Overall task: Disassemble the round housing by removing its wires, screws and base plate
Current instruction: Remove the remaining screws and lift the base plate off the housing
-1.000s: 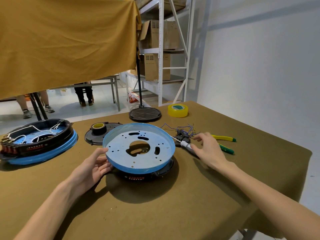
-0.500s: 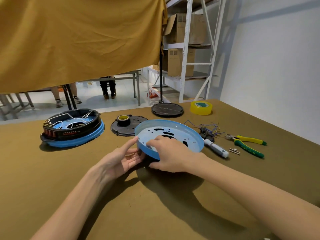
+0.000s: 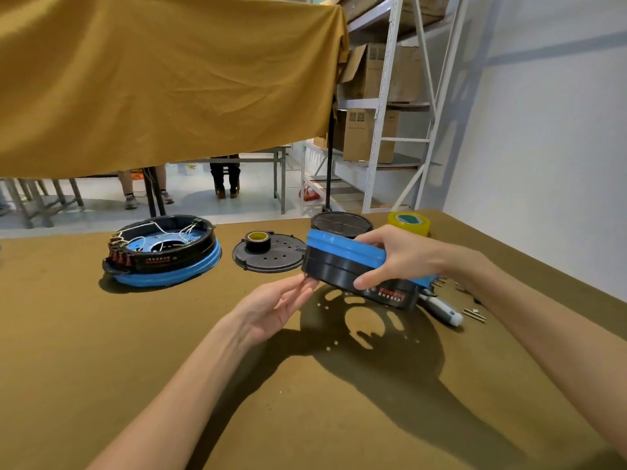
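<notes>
The round black housing point(image 3: 342, 269) with its blue base plate point(image 3: 346, 250) on top is lifted off the table and tilted, seen edge-on. My right hand point(image 3: 400, 257) grips its right side, thumb on the black wall and fingers over the blue rim. My left hand point(image 3: 278, 305) is under its lower left edge, palm up, fingers nearly straight and touching the rim. The housing's shadow with hole pattern falls on the cloth below.
A second housing point(image 3: 163, 254) with white wires sits at the left. A black disc with a tape roll point(image 3: 268, 254), another black disc point(image 3: 341, 223) and yellow tape point(image 3: 409, 222) lie behind. A white screwdriver point(image 3: 442, 308) and loose screws point(image 3: 475, 313) lie right. The table edge runs along the right.
My right hand left the screwdriver area, took hold of the housing and lifted it off the table, tilting it on edge. My left hand stayed at its left rim.
</notes>
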The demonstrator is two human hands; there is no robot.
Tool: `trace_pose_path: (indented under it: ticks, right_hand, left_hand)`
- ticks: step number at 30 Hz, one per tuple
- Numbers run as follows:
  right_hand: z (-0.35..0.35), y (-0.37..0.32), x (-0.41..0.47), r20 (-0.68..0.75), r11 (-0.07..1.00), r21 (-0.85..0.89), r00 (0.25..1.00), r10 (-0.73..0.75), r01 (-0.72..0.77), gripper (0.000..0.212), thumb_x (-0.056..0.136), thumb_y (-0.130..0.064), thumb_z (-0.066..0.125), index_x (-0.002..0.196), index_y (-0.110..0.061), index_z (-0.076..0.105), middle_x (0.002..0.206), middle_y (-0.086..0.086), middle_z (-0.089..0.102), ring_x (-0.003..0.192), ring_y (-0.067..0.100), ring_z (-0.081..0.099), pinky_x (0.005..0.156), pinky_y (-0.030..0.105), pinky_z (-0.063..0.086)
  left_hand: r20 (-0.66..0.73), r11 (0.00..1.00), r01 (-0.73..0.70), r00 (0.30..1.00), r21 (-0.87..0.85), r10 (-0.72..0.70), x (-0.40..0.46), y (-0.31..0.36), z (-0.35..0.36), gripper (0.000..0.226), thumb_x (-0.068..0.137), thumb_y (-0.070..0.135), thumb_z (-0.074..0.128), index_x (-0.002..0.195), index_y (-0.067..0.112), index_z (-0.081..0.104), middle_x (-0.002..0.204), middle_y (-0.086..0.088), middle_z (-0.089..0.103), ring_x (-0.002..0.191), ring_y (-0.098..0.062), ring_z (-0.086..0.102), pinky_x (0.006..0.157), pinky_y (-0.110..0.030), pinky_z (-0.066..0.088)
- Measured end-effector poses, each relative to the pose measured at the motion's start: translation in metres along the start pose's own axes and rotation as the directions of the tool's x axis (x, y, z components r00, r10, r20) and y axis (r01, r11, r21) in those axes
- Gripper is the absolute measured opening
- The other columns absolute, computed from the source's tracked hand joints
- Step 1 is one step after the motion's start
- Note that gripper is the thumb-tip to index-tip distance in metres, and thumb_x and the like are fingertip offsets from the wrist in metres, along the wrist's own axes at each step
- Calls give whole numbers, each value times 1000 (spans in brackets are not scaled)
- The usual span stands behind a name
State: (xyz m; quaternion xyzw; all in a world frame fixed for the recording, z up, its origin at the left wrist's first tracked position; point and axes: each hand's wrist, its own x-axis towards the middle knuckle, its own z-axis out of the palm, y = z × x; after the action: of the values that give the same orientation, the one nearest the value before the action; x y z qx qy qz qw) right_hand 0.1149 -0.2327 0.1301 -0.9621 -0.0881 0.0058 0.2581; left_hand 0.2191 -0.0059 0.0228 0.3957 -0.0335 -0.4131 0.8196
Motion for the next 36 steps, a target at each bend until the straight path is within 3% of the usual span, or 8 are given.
trace_pose_path:
  ticks: [7,15,21,26,29,32,34,36]
  right_hand:
    - [-14,15,-5,-47,1000,-16,999,9,-10,21,89,-32,77,103,-43,65,84,-33,64,86,-8,59,73,16,39]
    - [-15,30,-13,-74,998,57,997,-18,22,26,87,-32,77,112,-32,72,91,-18,69,89,2,62,72,6,45]
    - [-14,29,-14,-119,995,87,992,-29,40,19,87,-33,78,101,-42,70,86,-23,68,86,0,62,69,12,47]
    - [-1,20,-22,-174,996,85,985,17,-2,23,86,-34,79,108,-40,71,96,-20,70,92,2,65,75,24,54]
    - [38,7,-21,-109,978,-206,994,-4,-18,33,88,-41,75,120,-37,69,106,-16,68,96,5,62,80,30,53]
    - [78,-1,-20,-65,880,-474,998,-25,-9,48,89,-46,72,135,-39,61,124,-10,65,114,14,57,92,40,49]
    - [89,1,-22,-19,878,-478,1000,0,-9,59,88,-58,68,142,-40,53,129,-8,61,118,15,55,94,44,50]
    - [88,2,-22,-52,969,-235,996,66,-76,66,85,-66,65,143,-38,51,127,-11,61,114,7,57,95,37,52]
  left_hand:
    - [-11,999,-2,1000,-38,1,13,-7,19,46,78,6,78,122,-1,68,115,-21,74,99,-23,76,62,-22,62]
    - [14,1000,-14,1000,-8,14,14,-6,19,44,80,6,79,122,-1,69,117,-21,73,98,-23,76,64,-23,62]
    - [-6,996,-36,999,83,36,15,-6,14,34,86,7,75,119,-1,72,115,-20,75,98,-23,76,66,-24,63]
    - [-92,952,-255,958,166,273,4,7,7,27,84,14,73,110,7,74,102,-11,79,90,-17,77,70,-26,63]
    - [-114,904,-382,906,192,407,-5,21,4,26,77,24,77,103,17,79,99,-3,79,90,-13,73,66,-25,59]
    - [-119,770,-389,853,506,509,-8,14,6,15,84,31,78,99,30,80,96,10,79,99,-14,65,76,-31,52]
    - [-24,643,-396,840,655,542,-9,2,7,11,87,31,77,98,32,79,96,15,78,97,-10,68,75,-26,50]
    - [90,550,-423,843,720,531,-9,-9,10,10,88,27,77,95,33,80,95,14,78,95,-4,70,70,-18,54]
